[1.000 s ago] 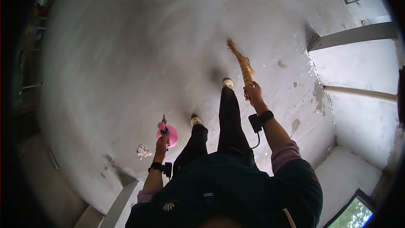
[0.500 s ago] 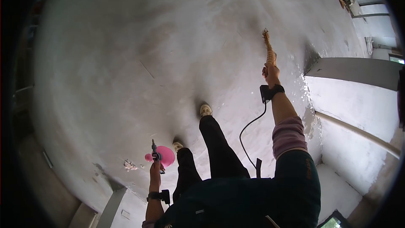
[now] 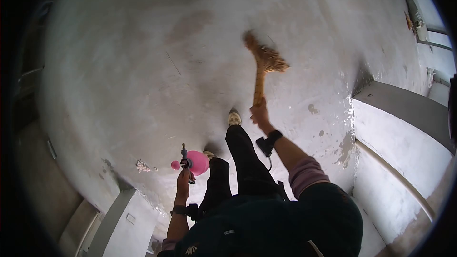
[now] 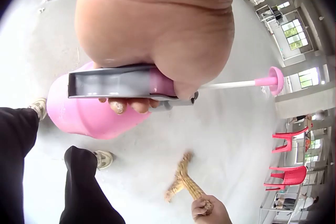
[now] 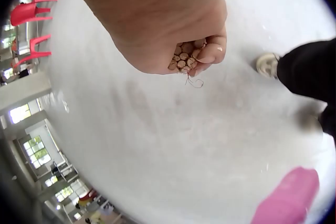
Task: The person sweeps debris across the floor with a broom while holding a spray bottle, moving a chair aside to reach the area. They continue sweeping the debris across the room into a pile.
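My left hand (image 3: 183,186) grips the grey handle of a pink pump sprayer (image 3: 198,163), held low on the left side of the body. In the left wrist view the fingers curl under the grey handle (image 4: 113,83), and the pump's pink knob (image 4: 276,80) stands out on a white rod. My right hand (image 3: 260,114) grips a straw hand broom (image 3: 260,78) by its handle, arm stretched forward. The broom's bristles fan out over the floor ahead of the feet. In the right wrist view the cut stalk ends (image 5: 184,58) show within the curled fingers.
A small heap of pale scraps (image 3: 142,165) lies on the grey concrete floor (image 3: 119,90) at the left. Pillars (image 3: 404,109) and a wall stand at the right, another pillar (image 3: 112,223) at lower left. Red plastic chairs (image 4: 289,176) stand farther off.
My right hand swung the broom out forward and right, then back to the left, its bristles now spread wide. The left hand keeps hold of the sprayer, shifting only slightly.
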A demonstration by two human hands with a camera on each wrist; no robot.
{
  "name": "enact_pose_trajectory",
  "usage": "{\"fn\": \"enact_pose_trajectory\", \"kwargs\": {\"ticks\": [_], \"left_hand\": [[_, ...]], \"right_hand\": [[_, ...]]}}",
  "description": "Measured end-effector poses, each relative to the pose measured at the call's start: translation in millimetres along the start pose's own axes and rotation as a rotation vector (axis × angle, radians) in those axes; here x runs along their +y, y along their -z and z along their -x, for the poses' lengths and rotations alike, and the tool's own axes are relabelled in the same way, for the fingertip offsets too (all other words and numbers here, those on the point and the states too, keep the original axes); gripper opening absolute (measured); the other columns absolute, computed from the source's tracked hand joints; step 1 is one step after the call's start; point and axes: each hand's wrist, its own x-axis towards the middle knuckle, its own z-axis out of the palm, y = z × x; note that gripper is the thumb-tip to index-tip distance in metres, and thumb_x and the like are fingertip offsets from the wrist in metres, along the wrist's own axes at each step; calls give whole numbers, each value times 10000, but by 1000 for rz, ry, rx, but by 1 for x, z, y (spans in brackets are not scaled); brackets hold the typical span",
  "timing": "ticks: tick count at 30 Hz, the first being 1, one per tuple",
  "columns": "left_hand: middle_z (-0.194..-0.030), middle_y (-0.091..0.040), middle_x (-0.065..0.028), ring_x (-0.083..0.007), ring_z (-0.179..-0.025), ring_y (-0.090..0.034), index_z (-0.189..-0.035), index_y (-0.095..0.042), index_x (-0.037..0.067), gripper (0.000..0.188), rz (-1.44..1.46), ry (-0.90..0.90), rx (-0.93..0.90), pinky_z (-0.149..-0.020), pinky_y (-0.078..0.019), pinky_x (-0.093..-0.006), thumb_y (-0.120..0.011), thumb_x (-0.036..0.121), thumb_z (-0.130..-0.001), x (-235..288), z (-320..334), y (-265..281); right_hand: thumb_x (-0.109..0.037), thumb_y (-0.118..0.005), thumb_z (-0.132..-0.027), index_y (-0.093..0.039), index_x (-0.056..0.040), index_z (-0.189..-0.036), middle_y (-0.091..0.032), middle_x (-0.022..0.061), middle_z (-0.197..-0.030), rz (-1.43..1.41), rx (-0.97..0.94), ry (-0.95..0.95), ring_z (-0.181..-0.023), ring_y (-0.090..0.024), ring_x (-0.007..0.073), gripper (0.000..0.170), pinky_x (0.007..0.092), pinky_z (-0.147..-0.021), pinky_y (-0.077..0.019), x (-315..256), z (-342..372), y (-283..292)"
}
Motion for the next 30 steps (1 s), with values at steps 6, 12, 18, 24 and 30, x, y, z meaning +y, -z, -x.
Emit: {"fn": "enact_pose_trajectory", "kwargs": {"ticks": [6,12,18,24,30], "left_hand": [[-636,-459,-11,-104,-599,-436,-720,-462,77,286,45,-25,58,-580,-357,-254,-425,303,-892,-8,7,3],[-631,-443,-7,-109,-600,-428,-711,-455,80,308,133,-84,91,-589,-356,-258,-434,329,-892,-25,-5,25],[-640,-463,-11,-106,-605,-437,-731,-476,64,313,150,-90,126,-588,-361,-261,-444,330,-893,-65,-12,49],[-639,-458,-9,-105,-593,-430,-715,-468,69,289,178,-51,118,-581,-362,-260,-429,291,-895,-91,-3,69],[-631,-460,-10,-108,-582,-436,-700,-470,75,281,230,4,139,-568,-358,-265,-441,287,-882,-109,7,83]], "right_hand": [[-55,-552,-700,-186,-159,-1358,-484,55,-625,-10,-383,-15,-406,-456,116,760,247,-307,-337,-28,122,-49],[-60,-602,-685,-332,-157,-1310,-494,41,-632,-132,-444,-90,-409,-435,95,687,214,-320,-305,-55,127,2],[-85,-574,-736,-417,-129,-1158,-474,38,-594,-187,-35,46,-417,-454,122,452,234,-319,-323,-66,56,80],[-42,-563,-706,-398,-95,-827,-429,32,-530,-138,82,-17,-378,-441,130,211,257,-295,-334,-72,-34,92],[-36,-560,-668,-300,-170,-1289,-454,43,-563,150,-169,72,-378,-426,119,686,254,-296,-313,-16,49,-35]]}}
